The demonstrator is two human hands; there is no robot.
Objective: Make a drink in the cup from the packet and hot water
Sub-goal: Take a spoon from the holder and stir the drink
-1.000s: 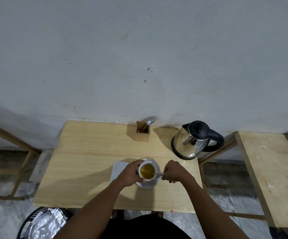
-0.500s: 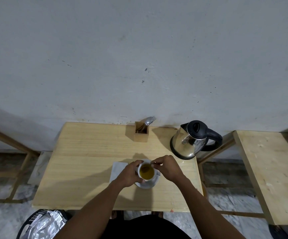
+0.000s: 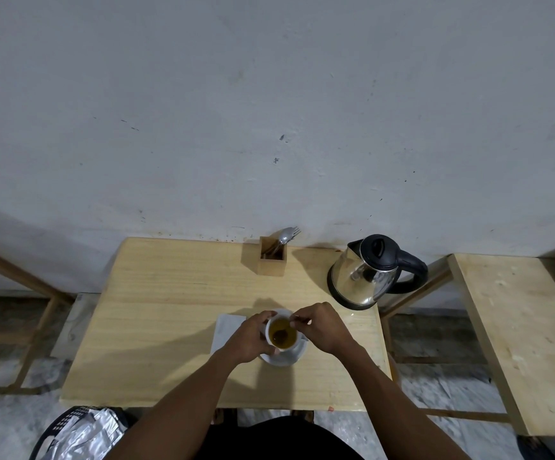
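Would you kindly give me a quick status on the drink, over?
Left hand gripping cup on saucer. Right hand holding spoon in amber liquid. Kettle set aside, nothing obstructing.

The cup point(image 3: 282, 334) stands on a saucer point(image 3: 284, 356) near the front of the table point(image 3: 176, 310), right of centre. A napkin point(image 3: 227, 330) lies just left of the saucer. The left hand point(image 3: 251, 338) wraps the cup's left side; the right hand point(image 3: 322, 327) is at its right rim. Behind, by the wall, a holder point(image 3: 272, 261) with cutlery point(image 3: 286, 234) stands left of the kettle point(image 3: 365, 272). A 2nd table point(image 3: 518, 327) lies right.
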